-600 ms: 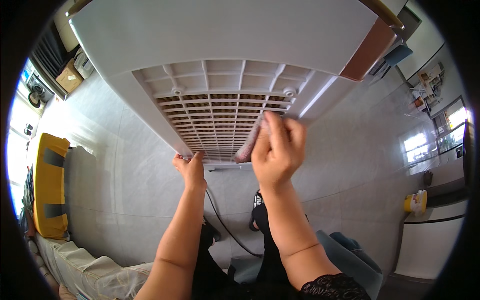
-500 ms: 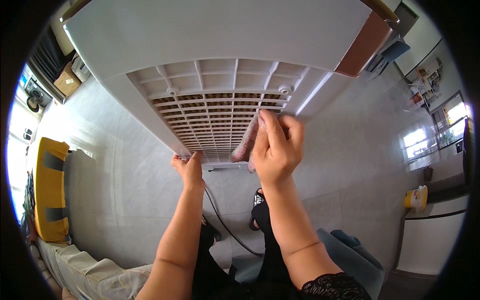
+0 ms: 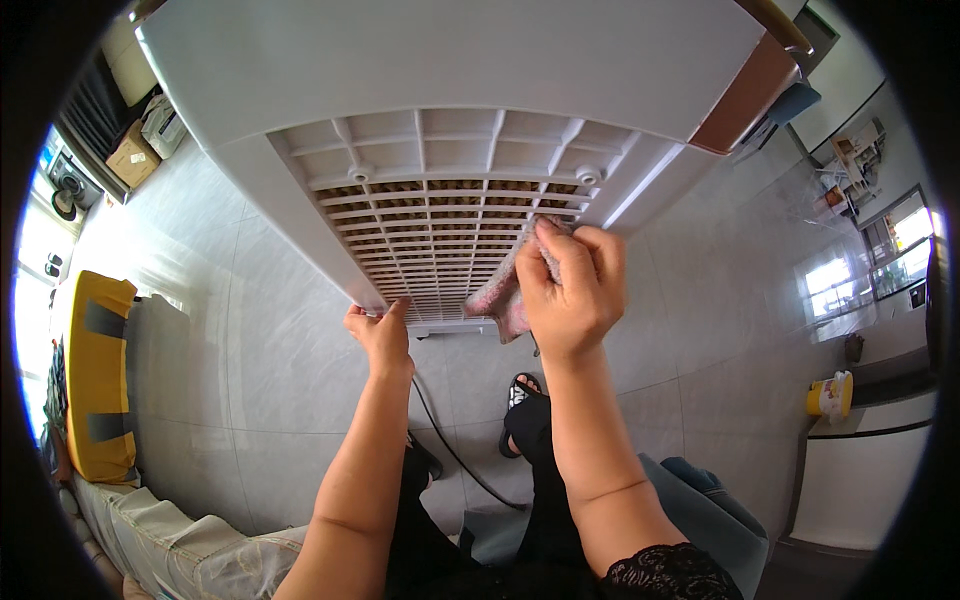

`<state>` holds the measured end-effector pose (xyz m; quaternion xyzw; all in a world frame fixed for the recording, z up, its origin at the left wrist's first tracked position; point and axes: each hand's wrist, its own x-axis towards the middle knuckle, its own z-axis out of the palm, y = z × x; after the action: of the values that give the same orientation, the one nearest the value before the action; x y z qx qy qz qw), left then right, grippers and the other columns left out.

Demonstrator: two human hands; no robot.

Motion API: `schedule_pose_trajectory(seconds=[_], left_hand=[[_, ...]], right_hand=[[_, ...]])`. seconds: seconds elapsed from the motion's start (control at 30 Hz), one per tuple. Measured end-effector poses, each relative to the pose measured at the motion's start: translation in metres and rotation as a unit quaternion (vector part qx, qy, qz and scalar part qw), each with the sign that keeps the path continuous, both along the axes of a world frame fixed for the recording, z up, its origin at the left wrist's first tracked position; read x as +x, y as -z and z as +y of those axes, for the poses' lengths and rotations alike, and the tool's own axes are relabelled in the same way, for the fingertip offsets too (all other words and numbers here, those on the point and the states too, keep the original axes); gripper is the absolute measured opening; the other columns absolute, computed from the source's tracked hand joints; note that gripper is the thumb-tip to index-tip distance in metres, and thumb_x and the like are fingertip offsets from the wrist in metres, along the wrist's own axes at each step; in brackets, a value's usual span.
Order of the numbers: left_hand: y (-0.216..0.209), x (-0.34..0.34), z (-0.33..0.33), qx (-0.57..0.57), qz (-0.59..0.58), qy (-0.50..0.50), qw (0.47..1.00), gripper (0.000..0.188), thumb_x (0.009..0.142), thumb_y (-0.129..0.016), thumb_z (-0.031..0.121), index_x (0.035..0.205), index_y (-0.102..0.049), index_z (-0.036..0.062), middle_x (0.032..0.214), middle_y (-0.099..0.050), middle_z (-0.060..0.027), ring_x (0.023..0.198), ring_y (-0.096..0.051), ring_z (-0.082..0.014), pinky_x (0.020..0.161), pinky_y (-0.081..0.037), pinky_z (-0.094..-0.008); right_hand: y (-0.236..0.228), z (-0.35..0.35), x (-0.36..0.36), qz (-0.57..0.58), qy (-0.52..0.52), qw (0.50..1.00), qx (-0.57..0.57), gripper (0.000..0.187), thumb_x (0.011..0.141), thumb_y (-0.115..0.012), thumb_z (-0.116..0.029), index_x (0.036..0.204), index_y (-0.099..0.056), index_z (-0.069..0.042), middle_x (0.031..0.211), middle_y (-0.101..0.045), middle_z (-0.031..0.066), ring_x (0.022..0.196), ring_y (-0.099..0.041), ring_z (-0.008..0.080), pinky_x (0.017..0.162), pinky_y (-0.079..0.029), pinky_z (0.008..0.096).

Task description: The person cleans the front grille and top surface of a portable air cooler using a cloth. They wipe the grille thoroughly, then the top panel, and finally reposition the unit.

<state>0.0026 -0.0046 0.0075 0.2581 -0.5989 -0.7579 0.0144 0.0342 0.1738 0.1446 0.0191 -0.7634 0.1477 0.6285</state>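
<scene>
A tall white appliance [image 3: 430, 60], which looks like an air cooler, stands in front of me with its slatted grille [image 3: 415, 270] facing me. Brownish honeycomb-like material shows behind the slats. My right hand [image 3: 575, 290] pinches a worn pink-and-grey cloth [image 3: 508, 300] against the right side of the grille, near its upper slats; the cloth's loose end hangs down over the lower slats. At the lower left edge of the appliance, my left hand [image 3: 382, 340] is closed on the white frame, thumb on the grille side.
A black cable [image 3: 445, 440] runs over the grey tiled floor [image 3: 290, 380] between my feet. To the left are a yellow-and-grey piece of furniture [image 3: 98, 375] and a covered sofa [image 3: 190, 545]. A yellow-and-white bucket [image 3: 832, 397] sits at right, and blue-grey fabric [image 3: 690, 500] lies beside my right leg.
My right hand and the cloth have shifted slightly right. The appliance appears a little further right in view. My left hand keeps its hold on the frame.
</scene>
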Motion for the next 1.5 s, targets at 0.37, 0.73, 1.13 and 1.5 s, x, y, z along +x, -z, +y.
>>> schedule_pose_trajectory(seconds=[0.37,0.73,1.13,1.5], left_hand=[[-0.003,-0.002,0.001,-0.032,-0.032,-0.002,0.999,0.071,0.076,-0.073,0.003,0.131,-0.028,0.0025,0.133,-0.027,-0.0118,0.121,-0.04,-0.0225,0.103,-0.037,-0.0354],[0.003,-0.003,-0.002,0.001,-0.008,0.006,1.0,0.078,0.075,-0.074,0.004,0.134,-0.023,0.0015,0.141,-0.029,-0.0169,0.13,-0.034,-0.0275,0.111,-0.026,-0.0386],[-0.012,0.0,0.002,-0.003,-0.022,-0.005,1.0,0.077,0.074,-0.075,0.003,0.132,-0.025,0.0012,0.136,-0.031,-0.0155,0.126,-0.038,-0.0259,0.107,-0.031,-0.0377],[-0.012,0.002,0.004,0.015,-0.012,-0.002,1.0,0.082,0.073,-0.077,0.005,0.135,-0.024,0.0016,0.14,-0.03,-0.0162,0.129,-0.035,-0.0267,0.11,-0.027,-0.0386]], right_hand=[[-0.018,-0.001,0.004,0.03,-0.061,0.998,-0.019,0.027,0.063,-0.076,0.007,0.088,-0.071,-0.004,0.083,-0.059,0.0089,0.067,-0.059,0.0198,0.056,-0.048,0.028],[-0.019,-0.008,0.003,0.023,-0.059,0.998,-0.006,0.023,0.069,-0.074,0.003,0.09,-0.07,-0.006,0.081,-0.056,0.0041,0.063,-0.057,0.0167,0.051,-0.047,0.0271],[-0.015,-0.021,0.0,-0.016,-0.102,0.994,-0.029,0.023,0.072,-0.074,-0.001,0.093,-0.072,-0.007,0.083,-0.062,0.0049,0.064,-0.059,0.0179,0.054,-0.049,0.0282],[0.004,0.005,0.004,0.01,-0.022,0.998,-0.064,0.024,0.067,-0.072,0.003,0.088,-0.069,-0.006,0.079,-0.062,0.0058,0.065,-0.062,0.0214,0.055,-0.051,0.0315]])
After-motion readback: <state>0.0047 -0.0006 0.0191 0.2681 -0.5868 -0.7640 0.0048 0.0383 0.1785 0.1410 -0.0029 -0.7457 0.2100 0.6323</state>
